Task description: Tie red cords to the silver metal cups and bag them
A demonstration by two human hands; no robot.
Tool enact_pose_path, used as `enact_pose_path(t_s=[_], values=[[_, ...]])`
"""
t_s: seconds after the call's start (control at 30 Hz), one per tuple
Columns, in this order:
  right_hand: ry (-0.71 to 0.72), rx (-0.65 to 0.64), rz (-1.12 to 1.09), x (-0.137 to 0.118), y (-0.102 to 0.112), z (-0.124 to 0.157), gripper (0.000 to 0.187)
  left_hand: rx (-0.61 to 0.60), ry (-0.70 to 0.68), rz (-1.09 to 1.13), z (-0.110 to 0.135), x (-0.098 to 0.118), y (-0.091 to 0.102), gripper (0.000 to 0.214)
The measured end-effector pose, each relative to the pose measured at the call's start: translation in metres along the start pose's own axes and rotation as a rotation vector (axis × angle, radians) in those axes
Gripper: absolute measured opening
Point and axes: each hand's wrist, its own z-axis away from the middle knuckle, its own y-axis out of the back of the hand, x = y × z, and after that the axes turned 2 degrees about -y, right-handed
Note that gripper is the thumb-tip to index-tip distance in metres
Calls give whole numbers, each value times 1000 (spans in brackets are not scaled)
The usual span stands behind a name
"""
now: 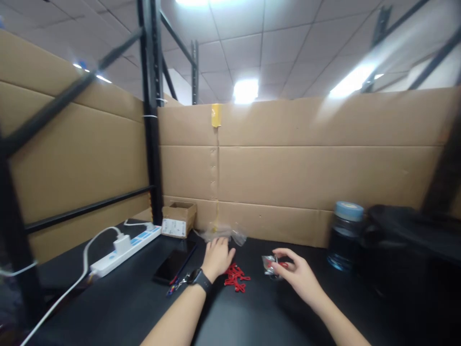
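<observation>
My left hand [216, 257], with a dark watch [197, 277] on its wrist, reaches out over the black tabletop. Its fingers lie stretched at the near edge of a crumpled clear plastic bag [237, 235]; whether they touch it I cannot tell. Right beside that hand lies a loose pile of small red looped cords [236, 278]. Thumb and fingers of my right hand [297, 274] are closed on a small clear plastic packet [268, 264]. Something red shows at the packet, partly covered by the fingers.
A black phone [175, 262] with a colourful strap lies left of my left hand. Beyond it are a white power strip [126, 251] with cables and a small open cardboard box [179, 220]. At right stand a blue-lidded bottle [345, 235] and a black bag [399, 250]. Cardboard walls [273, 178] enclose the table.
</observation>
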Motion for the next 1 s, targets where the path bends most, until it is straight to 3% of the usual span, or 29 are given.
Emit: enact_pose_path(t_s=[0.13, 0.33, 0.4, 0.53, 0.6, 0.7, 0.8, 0.9, 1.0], values=[[34, 25, -4, 2, 1, 1, 47, 31, -35, 2, -3, -2, 3, 41], [34, 65, 12, 0, 3, 2, 46, 453, -126, 96, -12, -16, 25, 35], [33, 60, 9, -3, 3, 3, 44, 541, -190, 191, -12, -19, 34, 33], [39, 60, 35, -8, 5, 4, 45, 708, -194, 351, -4, -4, 43, 23], [60, 69, 63, -11, 7, 3, 45, 737, -176, 449, 2, 14, 44, 32], [92, 123, 90, -12, 12, 0, 44, 634, -226, 554, 13, 43, 43, 38], [133, 267, 98, -11, 22, -5, 44, 307, -434, 524, 27, 68, 40, 8], [156, 405, 190, -10, 33, -8, 43, 23, -552, 523, 42, 85, 35, 8], [154, 429, 259, -11, 39, -8, 43, -213, -653, 486, 55, 96, 32, 11]])
